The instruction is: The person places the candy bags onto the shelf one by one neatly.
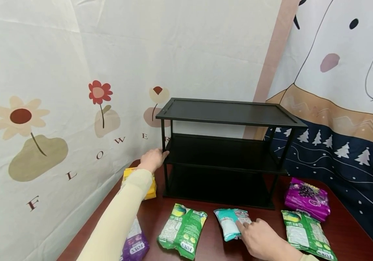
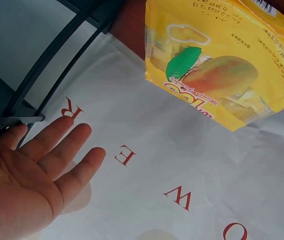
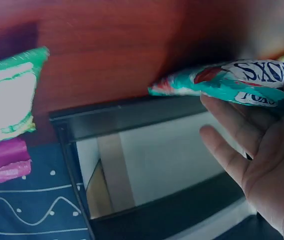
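My left hand (image 1: 153,159) is at the left side of a black three-tier shelf rack (image 1: 219,152), pinching its frame near the middle tier's corner. In the left wrist view, the other fingers (image 2: 64,162) stretch out away from the rack. A teal and white candy bag (image 1: 230,223) is in front of the rack, pinched at its right side by my right hand (image 1: 261,237). The right wrist view shows this bag edge-on, with two straight fingers (image 3: 226,152) below it; the thumb's grip is partly hidden.
A yellow mango candy bag (image 2: 216,65) stands left of the rack. Green candy bags (image 1: 183,230) (image 1: 307,232) lie at front middle and right, a purple grape bag (image 1: 307,199) behind the right one. Another purple bag (image 1: 135,243) is partly behind my left sleeve. Printed cloth hangs behind the table.
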A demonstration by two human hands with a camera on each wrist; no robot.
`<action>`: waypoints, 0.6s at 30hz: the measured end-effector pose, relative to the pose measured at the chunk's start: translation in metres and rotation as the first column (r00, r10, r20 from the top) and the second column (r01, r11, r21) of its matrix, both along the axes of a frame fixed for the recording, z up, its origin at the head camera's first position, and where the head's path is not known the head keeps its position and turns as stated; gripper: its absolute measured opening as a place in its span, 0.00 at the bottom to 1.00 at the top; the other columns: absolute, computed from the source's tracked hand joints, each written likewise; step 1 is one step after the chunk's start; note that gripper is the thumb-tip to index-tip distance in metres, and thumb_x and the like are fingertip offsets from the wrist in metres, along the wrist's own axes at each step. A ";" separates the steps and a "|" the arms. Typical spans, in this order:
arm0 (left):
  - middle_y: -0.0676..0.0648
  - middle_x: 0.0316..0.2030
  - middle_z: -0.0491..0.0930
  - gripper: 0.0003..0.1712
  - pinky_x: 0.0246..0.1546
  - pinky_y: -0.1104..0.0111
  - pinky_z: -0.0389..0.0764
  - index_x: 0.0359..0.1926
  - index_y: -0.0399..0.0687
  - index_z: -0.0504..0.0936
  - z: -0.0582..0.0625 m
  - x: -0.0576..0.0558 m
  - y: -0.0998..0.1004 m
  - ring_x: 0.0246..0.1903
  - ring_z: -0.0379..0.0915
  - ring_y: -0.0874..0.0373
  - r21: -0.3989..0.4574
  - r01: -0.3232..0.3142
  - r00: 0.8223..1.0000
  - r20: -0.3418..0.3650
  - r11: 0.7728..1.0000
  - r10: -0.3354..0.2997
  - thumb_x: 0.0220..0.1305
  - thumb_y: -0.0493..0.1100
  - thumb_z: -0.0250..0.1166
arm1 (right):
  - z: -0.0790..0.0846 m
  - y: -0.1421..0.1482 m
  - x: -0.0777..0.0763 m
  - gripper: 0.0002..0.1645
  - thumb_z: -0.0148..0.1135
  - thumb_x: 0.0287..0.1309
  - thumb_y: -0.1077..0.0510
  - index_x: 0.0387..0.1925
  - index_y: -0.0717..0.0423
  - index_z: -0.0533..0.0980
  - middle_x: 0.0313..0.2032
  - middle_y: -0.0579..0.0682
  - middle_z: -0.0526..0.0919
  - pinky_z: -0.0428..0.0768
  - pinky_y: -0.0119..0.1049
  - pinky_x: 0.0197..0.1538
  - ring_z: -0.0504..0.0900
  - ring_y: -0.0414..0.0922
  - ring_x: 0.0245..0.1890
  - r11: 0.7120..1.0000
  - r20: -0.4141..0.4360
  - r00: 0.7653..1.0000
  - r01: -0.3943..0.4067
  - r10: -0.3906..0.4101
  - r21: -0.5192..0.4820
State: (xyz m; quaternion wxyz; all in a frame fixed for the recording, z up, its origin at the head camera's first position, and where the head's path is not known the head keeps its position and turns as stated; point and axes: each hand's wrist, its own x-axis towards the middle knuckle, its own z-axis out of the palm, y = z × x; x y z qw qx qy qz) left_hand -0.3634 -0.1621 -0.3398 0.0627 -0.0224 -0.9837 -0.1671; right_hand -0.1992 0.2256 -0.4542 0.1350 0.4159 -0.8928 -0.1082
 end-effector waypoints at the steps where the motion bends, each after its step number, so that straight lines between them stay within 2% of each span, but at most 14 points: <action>1: 0.40 0.38 0.83 0.27 0.43 0.47 0.78 0.48 0.42 0.82 0.000 0.000 0.000 0.40 0.80 0.43 0.000 0.001 1.000 0.000 1.000 -0.001 0.78 0.58 0.46 | 0.004 0.000 -0.001 0.20 0.64 0.62 0.53 0.52 0.60 0.82 0.19 0.41 0.78 0.60 0.31 0.19 0.67 0.34 0.13 0.999 0.026 1.000 0.009 -0.008 -0.036; 4: 0.40 0.38 0.83 0.27 0.43 0.47 0.78 0.48 0.42 0.82 0.000 -0.001 0.000 0.41 0.80 0.43 0.000 0.002 1.000 0.003 1.000 -0.002 0.78 0.58 0.46 | 0.018 0.000 -0.004 0.19 0.62 0.64 0.55 0.54 0.59 0.81 0.14 0.36 0.69 0.60 0.30 0.16 0.59 0.32 0.12 0.987 0.135 0.990 0.050 -0.030 -0.151; 5: 0.40 0.38 0.83 0.27 0.43 0.47 0.78 0.48 0.42 0.82 0.000 -0.001 0.000 0.41 0.80 0.43 0.001 0.002 1.000 0.003 1.000 -0.002 0.78 0.58 0.46 | 0.022 0.000 -0.006 0.19 0.62 0.65 0.55 0.54 0.58 0.81 0.14 0.37 0.69 0.62 0.30 0.17 0.59 0.31 0.13 0.980 0.173 0.985 0.063 -0.030 -0.187; 8: 0.40 0.39 0.83 0.27 0.43 0.47 0.78 0.48 0.42 0.82 0.000 -0.001 -0.001 0.41 0.80 0.43 0.001 0.003 1.000 0.005 1.000 -0.003 0.78 0.58 0.46 | 0.034 0.002 -0.014 0.17 0.63 0.65 0.57 0.54 0.55 0.81 0.26 0.41 0.83 0.70 0.31 0.19 0.70 0.30 0.18 0.954 0.248 0.969 0.092 -0.019 -0.287; 11: 0.40 0.39 0.83 0.27 0.43 0.46 0.78 0.49 0.43 0.82 0.000 -0.001 -0.001 0.42 0.80 0.43 0.000 0.002 1.000 0.003 1.000 -0.002 0.78 0.58 0.46 | 0.041 0.006 -0.022 0.12 0.63 0.65 0.58 0.50 0.49 0.81 0.38 0.43 0.87 0.76 0.33 0.26 0.77 0.30 0.27 0.924 0.267 0.964 0.113 -0.013 -0.364; 14: 0.40 0.41 0.83 0.27 0.44 0.46 0.78 0.50 0.42 0.82 0.000 -0.002 -0.001 0.43 0.79 0.42 -0.003 0.000 1.000 0.002 1.000 0.000 0.78 0.58 0.46 | 0.045 0.008 -0.029 0.07 0.63 0.67 0.56 0.45 0.44 0.80 0.33 0.36 0.84 0.77 0.34 0.29 0.76 0.29 0.28 0.899 0.268 0.963 0.128 -0.012 -0.420; 18: 0.39 0.41 0.83 0.27 0.45 0.45 0.78 0.50 0.43 0.82 -0.001 -0.002 -0.001 0.43 0.79 0.41 -0.006 0.003 1.000 0.002 1.000 -0.003 0.78 0.58 0.46 | 0.049 0.010 -0.036 0.04 0.60 0.69 0.55 0.43 0.42 0.79 0.32 0.31 0.80 0.76 0.33 0.29 0.73 0.28 0.27 0.885 0.305 0.952 0.146 -0.005 -0.443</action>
